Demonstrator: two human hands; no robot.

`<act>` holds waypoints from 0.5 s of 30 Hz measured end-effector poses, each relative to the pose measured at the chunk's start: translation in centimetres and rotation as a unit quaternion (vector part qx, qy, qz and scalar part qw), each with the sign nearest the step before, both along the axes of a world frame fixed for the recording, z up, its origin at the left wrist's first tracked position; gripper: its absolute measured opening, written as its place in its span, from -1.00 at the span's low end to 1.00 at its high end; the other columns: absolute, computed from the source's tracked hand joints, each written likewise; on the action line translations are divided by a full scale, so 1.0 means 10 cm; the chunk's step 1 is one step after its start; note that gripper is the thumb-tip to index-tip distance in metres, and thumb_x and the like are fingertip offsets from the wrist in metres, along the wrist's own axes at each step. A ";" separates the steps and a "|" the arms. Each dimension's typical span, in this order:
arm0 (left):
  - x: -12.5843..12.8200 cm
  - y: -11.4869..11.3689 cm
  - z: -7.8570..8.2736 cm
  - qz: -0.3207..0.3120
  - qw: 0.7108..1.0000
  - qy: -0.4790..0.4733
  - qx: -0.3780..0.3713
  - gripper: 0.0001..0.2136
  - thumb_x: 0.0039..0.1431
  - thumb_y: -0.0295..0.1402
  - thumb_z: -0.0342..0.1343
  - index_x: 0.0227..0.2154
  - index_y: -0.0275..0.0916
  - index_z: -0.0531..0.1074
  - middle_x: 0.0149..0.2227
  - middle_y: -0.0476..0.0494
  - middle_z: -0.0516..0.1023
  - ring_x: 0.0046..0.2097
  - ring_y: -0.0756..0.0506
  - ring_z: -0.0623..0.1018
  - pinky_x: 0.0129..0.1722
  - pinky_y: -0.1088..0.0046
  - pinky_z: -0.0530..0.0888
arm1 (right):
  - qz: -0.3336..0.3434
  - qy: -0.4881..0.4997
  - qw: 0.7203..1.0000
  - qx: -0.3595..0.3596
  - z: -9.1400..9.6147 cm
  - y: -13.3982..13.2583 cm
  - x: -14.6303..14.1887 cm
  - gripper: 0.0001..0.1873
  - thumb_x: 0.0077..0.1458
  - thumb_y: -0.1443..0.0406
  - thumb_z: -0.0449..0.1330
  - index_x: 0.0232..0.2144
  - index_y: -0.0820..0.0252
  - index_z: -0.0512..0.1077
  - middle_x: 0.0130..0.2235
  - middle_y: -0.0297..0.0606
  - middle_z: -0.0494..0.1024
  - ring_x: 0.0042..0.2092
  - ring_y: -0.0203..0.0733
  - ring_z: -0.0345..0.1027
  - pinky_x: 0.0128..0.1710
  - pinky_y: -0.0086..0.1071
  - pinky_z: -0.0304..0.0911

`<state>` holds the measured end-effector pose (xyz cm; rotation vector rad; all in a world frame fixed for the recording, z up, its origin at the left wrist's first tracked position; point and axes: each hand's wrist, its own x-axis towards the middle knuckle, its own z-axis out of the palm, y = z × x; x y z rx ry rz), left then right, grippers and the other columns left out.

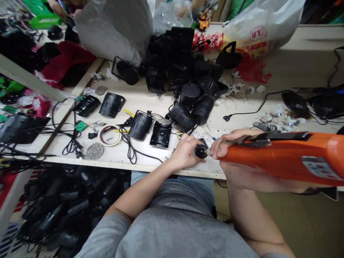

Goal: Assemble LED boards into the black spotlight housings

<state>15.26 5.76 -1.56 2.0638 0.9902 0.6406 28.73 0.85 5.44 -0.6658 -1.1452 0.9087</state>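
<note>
My right hand (219, 146) is wrapped round an orange power screwdriver (279, 154) that lies level, with its tip pointing left. The tip meets a small black round part (200, 151) at the table's front edge. My left hand (185, 152) is closed on that part and steadies it; its fingertips are partly hidden. Just left of my left hand lies an open black half-shell (160, 134) with its hollow side up. Several small silvery pieces (202, 135) and a thin screwdriver with a blue end (214, 138) lie just beyond my hands.
Black housings with cords (185, 68) are heaped at the back middle. A tape roll (109, 135), a round speckled disc (94, 151) and a green circuit board (80, 125) lie left. Below left stands a crate of black parts (72, 204). Another person's hand (57, 8) shows at upper left.
</note>
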 end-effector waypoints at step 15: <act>-0.11 -0.03 0.06 -0.037 0.999 -0.031 0.016 -0.39 -0.10 -0.21 0.50 0.02 -0.21 0.41 -0.02 -0.18 0.54 0.03 -0.25 0.47 0.04 0.19 0.39 | -0.030 -0.003 1.000 0.005 0.05 0.04 -0.02 -0.05 0.01 -0.43 -0.12 -0.12 0.18 0.58 -0.49 -0.22 0.47 -0.52 -0.11 0.30 -0.57 -0.19 0.23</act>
